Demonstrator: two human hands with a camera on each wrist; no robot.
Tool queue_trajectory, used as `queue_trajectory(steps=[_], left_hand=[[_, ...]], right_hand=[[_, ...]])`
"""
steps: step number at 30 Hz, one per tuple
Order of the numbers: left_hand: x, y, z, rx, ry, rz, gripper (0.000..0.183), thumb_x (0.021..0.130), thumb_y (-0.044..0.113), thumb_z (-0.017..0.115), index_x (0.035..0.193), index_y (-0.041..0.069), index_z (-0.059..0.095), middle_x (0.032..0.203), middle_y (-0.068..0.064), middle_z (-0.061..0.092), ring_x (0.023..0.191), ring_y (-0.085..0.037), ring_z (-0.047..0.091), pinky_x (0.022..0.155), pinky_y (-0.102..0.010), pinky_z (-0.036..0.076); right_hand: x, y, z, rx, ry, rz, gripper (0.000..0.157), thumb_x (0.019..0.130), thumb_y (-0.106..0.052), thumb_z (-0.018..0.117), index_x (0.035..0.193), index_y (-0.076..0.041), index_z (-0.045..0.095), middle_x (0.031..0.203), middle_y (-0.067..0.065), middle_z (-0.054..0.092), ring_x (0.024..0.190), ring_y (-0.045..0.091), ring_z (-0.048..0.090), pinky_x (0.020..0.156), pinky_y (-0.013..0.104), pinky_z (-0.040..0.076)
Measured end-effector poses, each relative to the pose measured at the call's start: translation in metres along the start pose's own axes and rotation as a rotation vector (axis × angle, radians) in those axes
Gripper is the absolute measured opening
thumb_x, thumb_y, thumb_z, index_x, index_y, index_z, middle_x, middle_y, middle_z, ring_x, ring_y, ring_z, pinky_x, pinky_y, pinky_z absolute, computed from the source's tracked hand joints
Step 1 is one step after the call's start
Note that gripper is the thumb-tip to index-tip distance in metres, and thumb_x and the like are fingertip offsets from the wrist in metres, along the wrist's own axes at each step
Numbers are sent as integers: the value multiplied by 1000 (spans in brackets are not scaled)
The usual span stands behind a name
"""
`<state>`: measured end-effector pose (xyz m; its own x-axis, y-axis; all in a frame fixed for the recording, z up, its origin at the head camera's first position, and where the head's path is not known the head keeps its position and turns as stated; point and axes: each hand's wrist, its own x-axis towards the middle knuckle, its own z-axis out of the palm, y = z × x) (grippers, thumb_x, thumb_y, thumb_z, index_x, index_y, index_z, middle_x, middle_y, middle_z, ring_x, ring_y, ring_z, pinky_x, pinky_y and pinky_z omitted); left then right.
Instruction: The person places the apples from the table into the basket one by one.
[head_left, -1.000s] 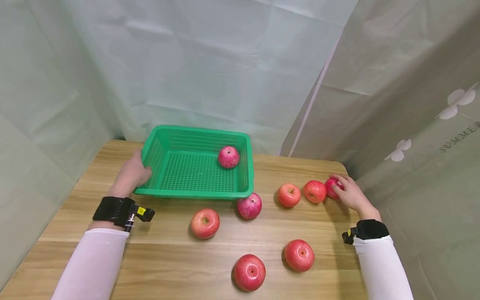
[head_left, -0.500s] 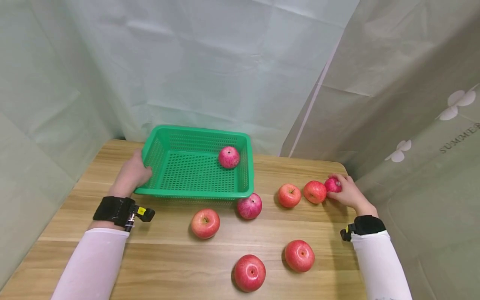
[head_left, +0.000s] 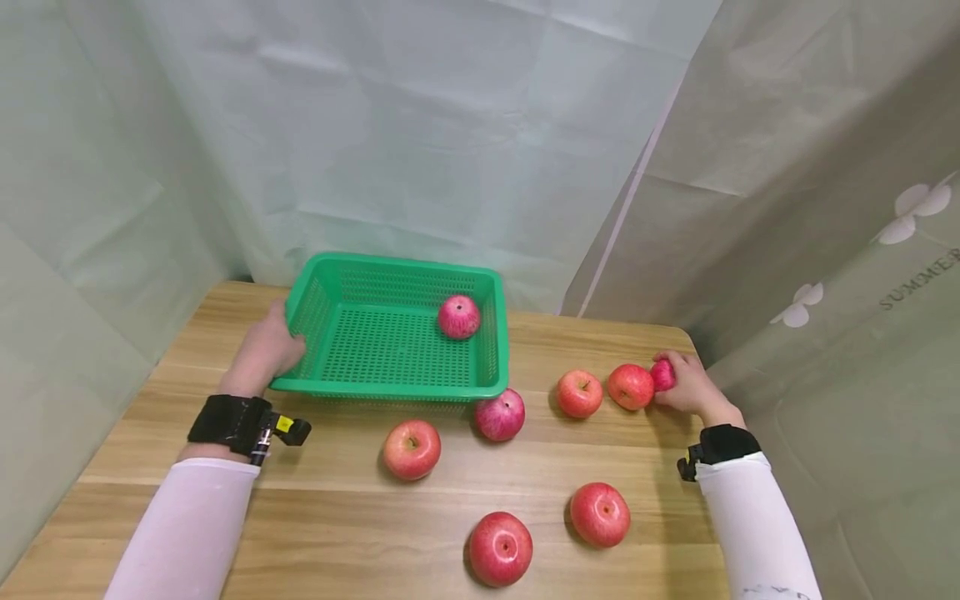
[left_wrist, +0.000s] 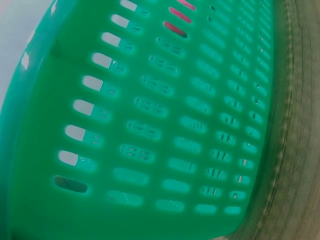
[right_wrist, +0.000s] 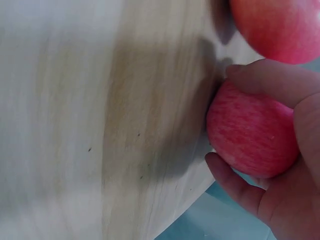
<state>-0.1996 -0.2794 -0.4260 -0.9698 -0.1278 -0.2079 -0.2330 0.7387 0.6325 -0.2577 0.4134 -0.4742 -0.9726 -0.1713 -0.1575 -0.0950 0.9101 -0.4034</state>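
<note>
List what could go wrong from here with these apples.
The gripped apple in the right hand is near the edge of the table; if it slips, it might roll off.
Lifting could nudge the neighbouring apple beside it.
The left hand holds the rim of the green basket; a tug might set the lone apple inside rolling.

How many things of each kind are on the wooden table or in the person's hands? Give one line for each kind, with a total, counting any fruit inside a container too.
Green rectangular plastic basket: 1
Round red-to-pink apples: 8 (1 in the basket, 1 held by the right hand, 6 others on the table)
Total: 9
</note>
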Motion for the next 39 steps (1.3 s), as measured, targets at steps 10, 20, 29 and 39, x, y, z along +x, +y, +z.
queue_trajectory(steps=[10, 20, 29, 39], left_hand=[[1, -2, 1, -14, 0, -14, 69, 107, 11, 45, 162, -12, 10, 125, -43, 50, 89, -43, 61, 65, -42, 52], [1, -2, 1, 1, 2, -10, 67, 108, 12, 45, 161, -13, 11, 122, -42, 51, 90, -43, 60, 65, -42, 51], [2, -2, 1, 3, -3, -12, 67, 108, 11, 45, 160, -13, 12, 121, -41, 51, 87, -42, 61, 64, -41, 51], [4, -5, 2, 2, -5, -22, 69, 108, 12, 45, 162, -11, 9, 125, -42, 50, 91, -43, 60, 67, -44, 51]], right_hand=[[-2, 1, -1, -2, -12, 15, 74, 79, -14, 85, 141, 3, 49, 140, 42, 39, 121, 58, 48, 98, 71, 49], [-5, 0, -2, 1, -9, 21, 75, 79, -15, 86, 142, 2, 48, 140, 41, 39, 120, 58, 49, 97, 70, 51], [-5, 5, 0, 7, -12, 19, 77, 83, -18, 86, 146, 1, 46, 141, 41, 38, 120, 59, 50, 98, 71, 50], [-7, 5, -4, 12, -3, 1, 78, 84, -20, 86, 146, 4, 46, 143, 41, 38, 123, 59, 47, 99, 72, 48]])
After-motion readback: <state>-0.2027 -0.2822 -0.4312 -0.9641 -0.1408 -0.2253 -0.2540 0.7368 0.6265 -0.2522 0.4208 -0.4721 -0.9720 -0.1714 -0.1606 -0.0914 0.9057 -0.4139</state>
